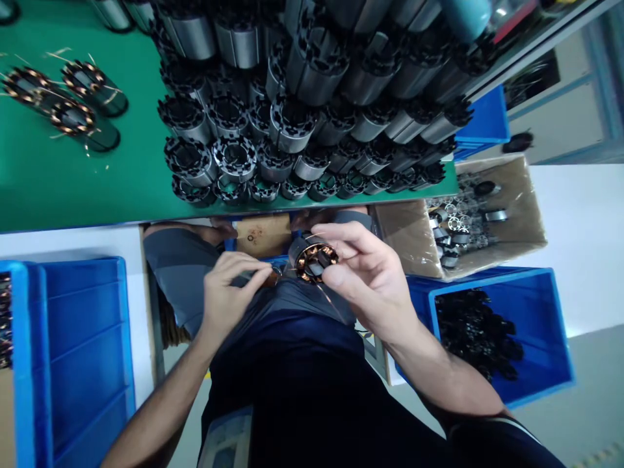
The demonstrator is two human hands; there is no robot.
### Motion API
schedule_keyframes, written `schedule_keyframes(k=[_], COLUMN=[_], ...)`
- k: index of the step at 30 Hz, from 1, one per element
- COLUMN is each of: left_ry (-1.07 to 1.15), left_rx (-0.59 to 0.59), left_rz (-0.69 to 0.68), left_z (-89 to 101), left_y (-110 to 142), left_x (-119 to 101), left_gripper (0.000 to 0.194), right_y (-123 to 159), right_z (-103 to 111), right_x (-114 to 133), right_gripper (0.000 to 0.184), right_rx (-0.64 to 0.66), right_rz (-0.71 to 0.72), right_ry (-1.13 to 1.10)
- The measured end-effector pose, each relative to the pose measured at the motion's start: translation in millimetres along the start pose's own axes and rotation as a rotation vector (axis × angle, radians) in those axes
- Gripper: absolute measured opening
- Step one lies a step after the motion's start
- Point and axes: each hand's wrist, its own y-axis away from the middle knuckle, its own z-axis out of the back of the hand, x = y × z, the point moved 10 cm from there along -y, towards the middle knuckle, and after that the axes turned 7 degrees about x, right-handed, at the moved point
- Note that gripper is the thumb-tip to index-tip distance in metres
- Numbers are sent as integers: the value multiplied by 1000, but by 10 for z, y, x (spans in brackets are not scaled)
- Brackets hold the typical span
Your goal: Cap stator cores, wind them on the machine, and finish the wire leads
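Observation:
Over my lap, my right hand grips a motor stator by its side, thumb at the near rim and fingers behind. Copper windings ring its end, which is tilted toward me, and loose wire ends stick out. To its left, my left hand is closed in a pinch, fingertips apart from the stator. A small brownish piece shows at those fingertips; its kind is unclear. Wound stators with loose wire ends stand on the green table at the left.
Stacked rows of stator cores without visible copper fill the table's middle and right. At right are a plastic-lined carton of metal rings and a blue bin of black parts. Another blue bin stands left. A brown box lies under the table.

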Motion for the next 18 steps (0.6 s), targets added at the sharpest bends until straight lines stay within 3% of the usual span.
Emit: schedule_keyframes(k=[2,4,7,9,13,15,18], left_ry=[70,173,280,370,613,646,594], left_rx=[-105,-125,-113,-110,-39,-41,33], left_rz=[29,22,20,89,354,401,317], left_z=[182,294,277,147,-224,-214,-63], left_y=[-44,-139,-246,-224,-15,38,-78], left_x=[-107,-331,-584,-515,-21,97,-63], left_gripper=[5,20,11,14,36,31,17], right_y=[14,7,-14,-9,63,103,119], right_z=[19,20,11,12,8,-1,-10], right_x=[-1,-25,-97,-147,-149,-133,-192], right_gripper=[49,52,53,51,51,52,52], right_rx=[-27,-47,-60,-42,58,113,156], right_rz=[23,33,17,-4,-15,-23,-74], right_ry=[76,114,139,102,-51,-60,-27])
